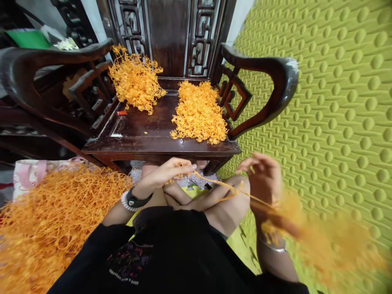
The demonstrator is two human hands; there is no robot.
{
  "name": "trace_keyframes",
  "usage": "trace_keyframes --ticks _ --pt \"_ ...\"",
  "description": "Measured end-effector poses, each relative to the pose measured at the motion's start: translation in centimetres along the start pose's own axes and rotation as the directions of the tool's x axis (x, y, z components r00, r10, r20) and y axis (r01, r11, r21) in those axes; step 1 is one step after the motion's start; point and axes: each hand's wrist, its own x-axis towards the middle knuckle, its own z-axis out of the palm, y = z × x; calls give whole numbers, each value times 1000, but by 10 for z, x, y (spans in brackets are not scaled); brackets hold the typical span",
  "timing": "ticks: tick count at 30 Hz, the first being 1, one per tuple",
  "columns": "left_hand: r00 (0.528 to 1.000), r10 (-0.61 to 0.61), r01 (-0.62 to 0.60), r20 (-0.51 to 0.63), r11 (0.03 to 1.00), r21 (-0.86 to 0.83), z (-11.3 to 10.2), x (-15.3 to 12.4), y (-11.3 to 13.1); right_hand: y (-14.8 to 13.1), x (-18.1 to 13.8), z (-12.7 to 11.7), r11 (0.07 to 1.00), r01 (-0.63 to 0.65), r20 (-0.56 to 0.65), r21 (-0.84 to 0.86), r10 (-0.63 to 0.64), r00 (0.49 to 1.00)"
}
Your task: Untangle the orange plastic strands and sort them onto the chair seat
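Observation:
My left hand (179, 168) is closed, its thumb and fingers pinching the end of an orange cord (214, 182). A little orange fringe shows under those fingers. From there the cord runs right, over my bent knee, past my right hand (266, 177). That hand is raised, slightly blurred, with its fingers loosely bent and apart; no cord shows between them. By my right wrist a blurred bundle of orange strands (330, 237) trails to the right. On the wooden chair (147, 143) lie a loose heap of orange knotted tassels (136, 81) and a denser pile of them (200, 114).
At my left, a large tangle of orange cords (61, 212) lies against a white and pink bag (29, 175). A small red wrapper (121, 113) is on the seat. The chair's curved armrest (275, 81) juts over the green bumpy mat (337, 122).

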Motion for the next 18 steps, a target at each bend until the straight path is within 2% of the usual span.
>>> trace_keyframes --ticks 1,2,4,7,10,13,15,18 --pt "999 -15 15 35 1000 -4 3 -1 -6 2 1 2 997 31 -171 65 -19 985" --pt "997 -32 34 68 999 -29 8 -1 -12 3 3 4 990 44 -291 135 -3 957" --pt "990 -76 94 120 983 -158 17 -3 -24 3 8 5 952 4 -368 305 114 923" --pt "994 -77 106 84 898 -427 30 -9 -37 3 17 0 844 -131 -271 521 309 911" --pt "999 -34 50 40 839 -542 35 -17 -45 3 21 -8 753 -251 -164 609 429 888" --pt "986 -59 130 159 863 -488 33 -25 -46 -5 21 -16 708 -302 -146 638 497 856" --pt "963 -102 189 251 916 -355 33 -31 -43 -15 18 -22 703 -331 -161 629 535 829" --pt "939 -145 196 313 970 -140 33 -38 -36 -34 10 -31 719 -390 -198 575 585 787"
